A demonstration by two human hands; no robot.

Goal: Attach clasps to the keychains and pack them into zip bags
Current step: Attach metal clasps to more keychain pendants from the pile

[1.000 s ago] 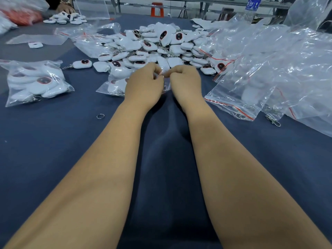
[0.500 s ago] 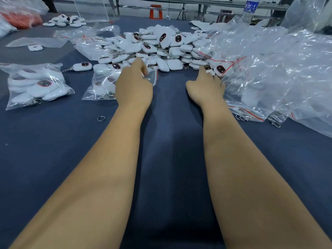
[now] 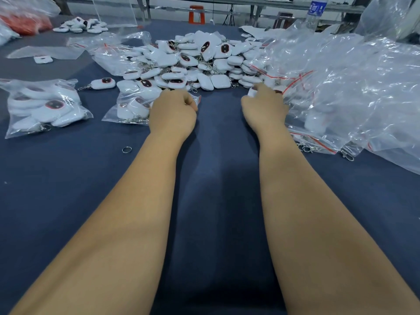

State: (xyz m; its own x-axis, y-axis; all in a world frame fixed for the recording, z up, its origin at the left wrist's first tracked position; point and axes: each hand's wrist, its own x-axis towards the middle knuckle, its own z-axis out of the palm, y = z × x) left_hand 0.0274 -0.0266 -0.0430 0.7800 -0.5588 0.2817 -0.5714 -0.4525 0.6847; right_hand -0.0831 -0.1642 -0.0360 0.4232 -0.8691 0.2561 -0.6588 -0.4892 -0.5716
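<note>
Head view, both my forearms stretched out over the dark blue table (image 3: 216,178). My left hand (image 3: 172,112) sits knuckles-up with fingers curled, at the right edge of a filled zip bag (image 3: 134,108) that lies flat near the front of the pile; the fingers seem to pinch the bag's sealed edge by the red strip, though the contact itself is hidden under the hand. My right hand (image 3: 264,108) reaches to the near-right fringe of the pile, fingers curled around a small white keychain (image 3: 251,92) at its fingertips; only a corner of it shows.

Loose keychains (image 3: 188,62), white with dark oval faces, are heaped far centre, metal clasps tangled among them. One single keychain (image 3: 103,83) with its clasp lies apart, left of the heap. A second filled bag (image 3: 43,105) rests at far left, well apart from the first. A heap of empty clear bags (image 3: 354,87) with red seal lines covers the right side, touching my right hand's outer edge. Two loose clasps (image 3: 346,153) lie at its near edge. A split ring (image 3: 126,150) lies alone on the cloth near my left wrist. A water bottle (image 3: 314,12) stands far right.
</note>
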